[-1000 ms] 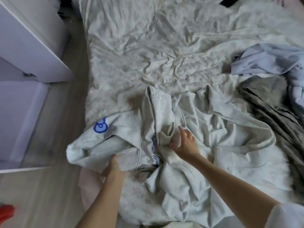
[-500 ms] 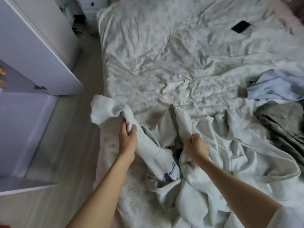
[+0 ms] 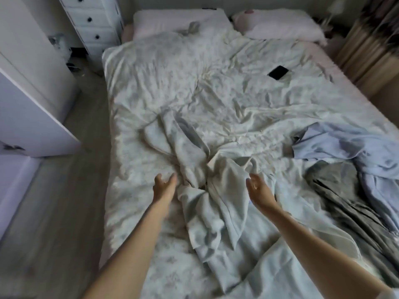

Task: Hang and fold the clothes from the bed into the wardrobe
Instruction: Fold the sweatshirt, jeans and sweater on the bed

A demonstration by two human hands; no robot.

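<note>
A crumpled pale grey-white sweatshirt (image 3: 205,180) lies bunched on the bed (image 3: 172,87) in front of me, one sleeve stretched away to the upper left. My left hand (image 3: 164,186) hovers open just left of it, fingers relaxed, holding nothing. My right hand (image 3: 258,190) is open on the sweatshirt's right side, palm turned inward, also holding nothing. A light blue garment (image 3: 345,145) and a dark grey garment (image 3: 345,190) lie heaped at the bed's right.
The white wardrobe (image 3: 32,100) with an open door stands at the left across a strip of wooden floor (image 3: 60,212). A white drawer unit (image 3: 95,24) is at the far left corner. A black phone (image 3: 277,72) lies on the bed; pillows (image 3: 280,24) at the head.
Both hands have let go of the sweatshirt, which now lies thrown out flat-ish on the bed farther from me. The view has lifted and shows the whole bed.
</note>
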